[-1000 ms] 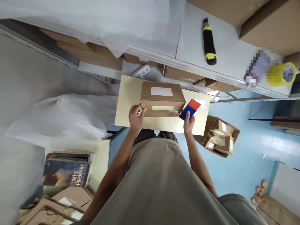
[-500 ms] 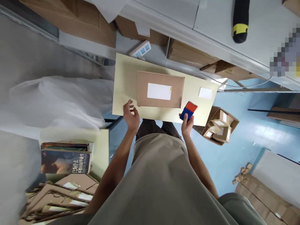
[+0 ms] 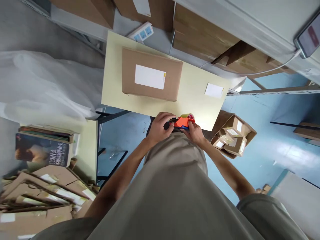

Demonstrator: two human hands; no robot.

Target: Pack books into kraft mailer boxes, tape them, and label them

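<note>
A closed brown cardboard box (image 3: 152, 74) with a white label lies flat on a pale yellow table (image 3: 192, 96). Both hands meet at the table's near edge, close to my body. My right hand (image 3: 193, 131) holds an orange and blue tape dispenser (image 3: 183, 121) with a roll of tape on it. My left hand (image 3: 160, 126) is curled around the dispenser's left end. Neither hand touches the box, which lies beyond them.
A small white label (image 3: 214, 90) lies on the table's right side. An open carton of small boxes (image 3: 233, 135) sits on the blue floor at right. Books (image 3: 42, 146) and flattened cartons (image 3: 45, 196) are at left, a power strip (image 3: 141, 32) behind the table, a phone (image 3: 308, 36) on the shelf.
The box went from held tilted to lying flat, label up. My left hand let go of it and joined the right hand on the dispenser, which came back to the near edge.
</note>
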